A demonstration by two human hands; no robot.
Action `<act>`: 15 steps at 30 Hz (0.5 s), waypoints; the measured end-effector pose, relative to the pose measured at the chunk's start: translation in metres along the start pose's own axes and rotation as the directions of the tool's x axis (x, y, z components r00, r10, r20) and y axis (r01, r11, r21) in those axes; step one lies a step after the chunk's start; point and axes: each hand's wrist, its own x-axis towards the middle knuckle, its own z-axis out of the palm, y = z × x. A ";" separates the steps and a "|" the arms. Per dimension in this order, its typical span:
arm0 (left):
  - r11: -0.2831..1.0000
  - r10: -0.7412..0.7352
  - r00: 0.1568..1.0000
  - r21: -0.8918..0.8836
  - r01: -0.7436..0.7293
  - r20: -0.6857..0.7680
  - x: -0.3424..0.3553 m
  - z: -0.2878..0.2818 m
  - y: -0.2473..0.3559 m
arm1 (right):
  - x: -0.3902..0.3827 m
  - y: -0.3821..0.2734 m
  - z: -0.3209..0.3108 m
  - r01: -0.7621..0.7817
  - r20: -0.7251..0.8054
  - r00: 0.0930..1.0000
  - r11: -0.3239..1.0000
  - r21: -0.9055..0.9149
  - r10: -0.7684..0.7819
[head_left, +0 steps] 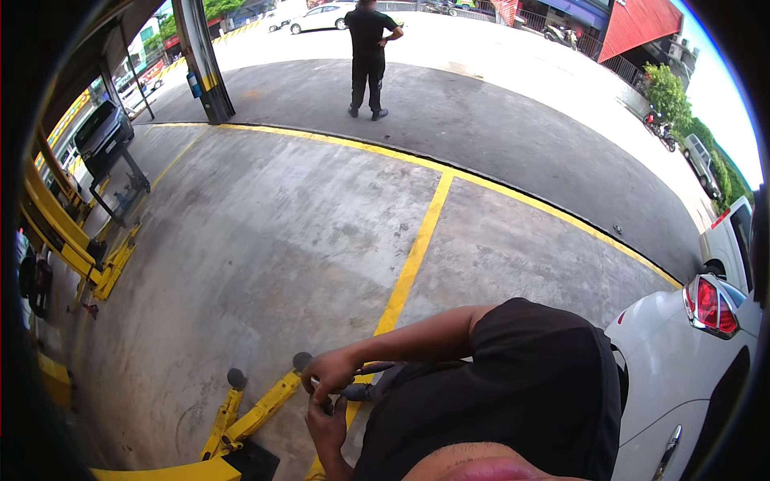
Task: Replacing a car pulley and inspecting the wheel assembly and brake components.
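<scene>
My right hand (330,373) reaches across from the right, with its fingers curled and closed. A small pale bit shows at its fingers, too small to name. Just below it, my left hand (327,429) comes up from the lower edge, its fingers bent up against the right hand. Between the two hands is something dark that I cannot make out. The hands meet in front of my black shirt (529,377), close to a yellow lift arm (269,409) with a round black pad (301,361).
A white car (650,361) stands close on the right. A second yellow lift arm (220,421) lies beside the first. Yellow lines (417,264) cross the concrete floor. A person in black (369,56) stands beyond them, near a post (204,64). Another lift (68,224) stands left.
</scene>
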 end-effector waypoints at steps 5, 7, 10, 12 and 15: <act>0.854 -0.342 0.920 -0.345 0.390 0.192 0.002 -0.064 -0.043 | 0.099 -0.028 0.014 0.317 0.337 0.919 0.894 -0.318 -0.205; 0.851 -0.328 0.925 -0.364 0.378 0.193 -0.008 -0.094 -0.074 | 0.141 -0.046 0.031 0.378 0.420 0.878 0.871 -0.315 -0.229; 0.741 -0.396 0.900 -0.516 0.429 0.180 -0.028 -0.133 -0.108 | 0.186 -0.081 0.056 0.436 0.523 0.818 0.849 -0.297 -0.237; 0.806 -0.374 0.927 -0.502 0.313 -0.023 -0.036 -0.164 -0.098 | 0.210 -0.101 0.071 0.278 0.510 0.851 0.930 -0.241 -0.122; 0.875 -0.397 0.838 -0.430 0.222 -0.375 -0.066 -0.174 -0.111 | 0.246 -0.125 0.117 0.161 0.459 0.887 0.967 -0.196 -0.055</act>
